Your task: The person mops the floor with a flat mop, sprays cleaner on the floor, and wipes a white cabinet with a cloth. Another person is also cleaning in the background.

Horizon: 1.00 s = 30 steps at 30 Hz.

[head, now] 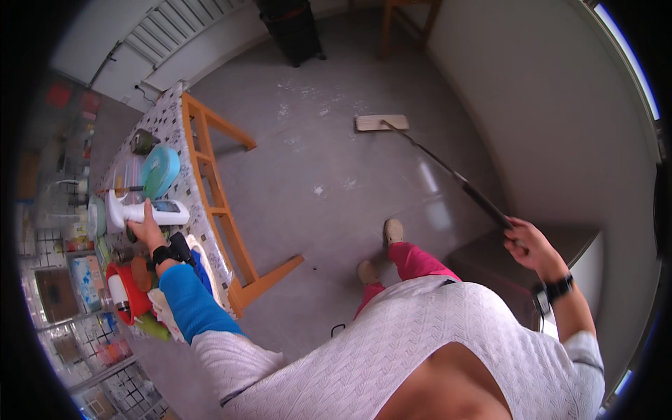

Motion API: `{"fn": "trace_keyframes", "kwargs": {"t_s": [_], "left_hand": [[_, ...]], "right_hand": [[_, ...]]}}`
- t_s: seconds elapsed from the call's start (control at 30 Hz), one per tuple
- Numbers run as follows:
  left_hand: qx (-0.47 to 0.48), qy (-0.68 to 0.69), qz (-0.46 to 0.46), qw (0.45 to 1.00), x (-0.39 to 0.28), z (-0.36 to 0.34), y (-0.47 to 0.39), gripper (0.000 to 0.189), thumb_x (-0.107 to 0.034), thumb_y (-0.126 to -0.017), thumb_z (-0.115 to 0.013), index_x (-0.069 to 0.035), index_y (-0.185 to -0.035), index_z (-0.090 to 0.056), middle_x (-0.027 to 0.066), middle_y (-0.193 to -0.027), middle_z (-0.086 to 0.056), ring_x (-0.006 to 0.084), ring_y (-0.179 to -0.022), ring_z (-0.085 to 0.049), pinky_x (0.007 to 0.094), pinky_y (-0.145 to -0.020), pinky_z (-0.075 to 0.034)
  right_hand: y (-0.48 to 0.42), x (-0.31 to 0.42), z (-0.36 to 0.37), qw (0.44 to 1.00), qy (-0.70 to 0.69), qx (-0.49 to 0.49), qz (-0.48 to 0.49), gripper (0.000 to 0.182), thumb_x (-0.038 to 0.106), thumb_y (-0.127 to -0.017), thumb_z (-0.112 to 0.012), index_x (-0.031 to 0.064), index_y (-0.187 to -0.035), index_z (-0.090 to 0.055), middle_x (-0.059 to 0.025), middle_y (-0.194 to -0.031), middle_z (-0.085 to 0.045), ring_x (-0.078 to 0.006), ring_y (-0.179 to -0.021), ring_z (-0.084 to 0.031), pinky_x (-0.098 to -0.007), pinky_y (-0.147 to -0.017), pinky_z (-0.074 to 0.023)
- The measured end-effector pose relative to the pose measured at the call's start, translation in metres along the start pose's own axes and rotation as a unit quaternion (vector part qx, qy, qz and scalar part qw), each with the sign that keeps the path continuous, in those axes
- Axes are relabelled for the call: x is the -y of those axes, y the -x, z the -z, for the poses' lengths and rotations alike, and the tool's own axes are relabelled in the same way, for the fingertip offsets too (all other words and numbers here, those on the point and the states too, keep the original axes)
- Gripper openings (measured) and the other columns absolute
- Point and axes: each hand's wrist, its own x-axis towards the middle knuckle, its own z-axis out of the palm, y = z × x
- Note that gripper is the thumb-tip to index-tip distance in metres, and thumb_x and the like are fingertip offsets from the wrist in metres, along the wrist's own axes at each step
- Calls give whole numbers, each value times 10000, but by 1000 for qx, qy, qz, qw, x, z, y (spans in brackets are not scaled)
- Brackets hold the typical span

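At the left, my left hand (146, 231) grips a white spray bottle (137, 212) with a trigger head, held nearly level over a table (198, 197) with a patterned cover. The bottle's label bears writing. On the right, my right hand (531, 247) is closed around the dark handle of a flat mop (462, 181). The mop's pale rectangular head (381, 123) rests on the grey floor (310, 173), well ahead of my feet. Several whitish marks (319, 190) show on the floor to the left of the mop head.
On the table are a turquoise container (160, 170), a dark jar (143, 142) and a red basket (126, 294) with a white bottle in it. Orange wooden legs (278, 273) jut over the floor. A black wheeled bin (294, 34) stands ahead. A wall (514, 105) runs along the right.
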Motion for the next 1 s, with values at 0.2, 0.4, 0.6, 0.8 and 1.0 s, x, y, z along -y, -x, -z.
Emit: {"fn": "trace_keyframes", "kwargs": {"t_s": [0.2, 0.4, 0.6, 0.8, 1.0], "left_hand": [[-159, -82, -74, 981, -42, -27, 68, 768, -263, -809, -846, 58, -1355, -413, 207, -1319, -524, 297, -1145, -562, 409, -961, -507], [20, -83, -41, 995, -100, -145, 288, 415, -196, -955, -660, -4, -1273, -475, 162, -1281, -469, 294, -1156, -505, 457, -984, -456], [556, 12, -112, 823, -130, -299, 464, 788, -11, -714, -776, -81, -1422, -439, 197, -1438, -423, 401, -1334, -399, 485, -1119, -346], [620, 98, -271, 730, -159, -397, 533, 710, -113, -786, -753, -167, -1431, -461, 94, -1514, -382, 378, -1394, -343, 506, -1142, -327], [538, 70, -299, 785, -91, -520, 446, 188, -126, -915, -489, -115, -1035, -634, 72, -1196, -604, 331, -1261, -488, 496, -1049, -398]], "right_hand": [[-180, 77, -35, 989, 108, 94, 34, 366, 116, -923, -634, 127, -1273, -526, -29, -719, -506, -99, -514, -414, -259, -420, -321], [-257, 109, -124, 990, 40, 134, -34, 242, 102, -928, -605, 125, -1159, -536, -35, -703, -464, -124, -547, -438, -297, -458, -338], [-167, 76, -73, 978, 111, 159, -72, 218, 138, -942, -592, 176, -1148, -532, 18, -733, -464, -83, -512, -438, -228, -410, -283], [-81, 80, -41, 964, -201, 113, -128, 645, 6, -909, -558, 271, -1481, -417, -107, -735, -552, -129, -483, -408, -221, -382, -230], [-182, 124, -140, 929, -263, 197, -171, 433, 251, -1034, -508, 422, -1429, -466, -91, -817, -545, -109, -515, -327, -201, -412, -198]]}}
